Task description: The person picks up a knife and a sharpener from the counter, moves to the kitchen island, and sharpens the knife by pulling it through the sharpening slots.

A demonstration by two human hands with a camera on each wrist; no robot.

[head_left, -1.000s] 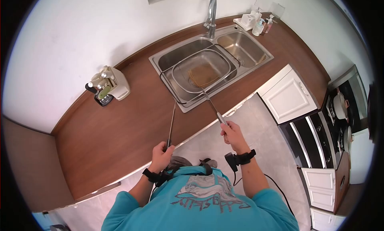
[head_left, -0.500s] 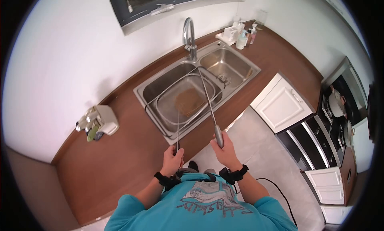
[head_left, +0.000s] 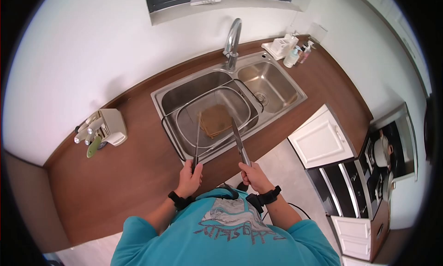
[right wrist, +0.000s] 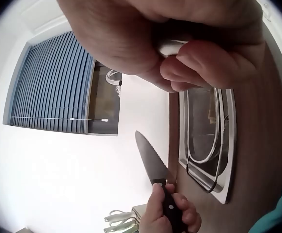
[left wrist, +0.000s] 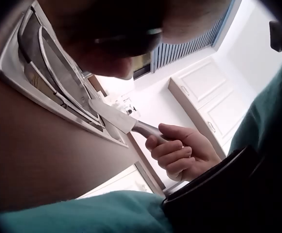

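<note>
My left hand (head_left: 188, 178) grips the black handle of a knife with a serrated blade (right wrist: 153, 158). In my right hand (head_left: 257, 177) is a second knife, with a metal handle (left wrist: 150, 130) and a broad plain blade (left wrist: 114, 116). Both blades point forward over the near side of the sink, apart from each other. Between their tips in the head view, a flat brown piece (head_left: 215, 121) lies in an oval mesh drain basket (head_left: 244, 100). The basket's dark-ended wire arms span the left basin of the steel sink (head_left: 161, 97).
A knife block (head_left: 113, 125) with several handles stands on the brown counter (head_left: 134, 174) at left. Behind the sink rises a faucet (head_left: 234, 40). Soap bottles (head_left: 292, 57) stand at the back right corner. A white cabinet door (head_left: 320, 139) and pots (head_left: 382, 150) are further right.
The head view has shifted. Both hands have come nearer the sink, and the left knife now reaches over the basket. The right knife swung up across the basket, then came back lower.
</note>
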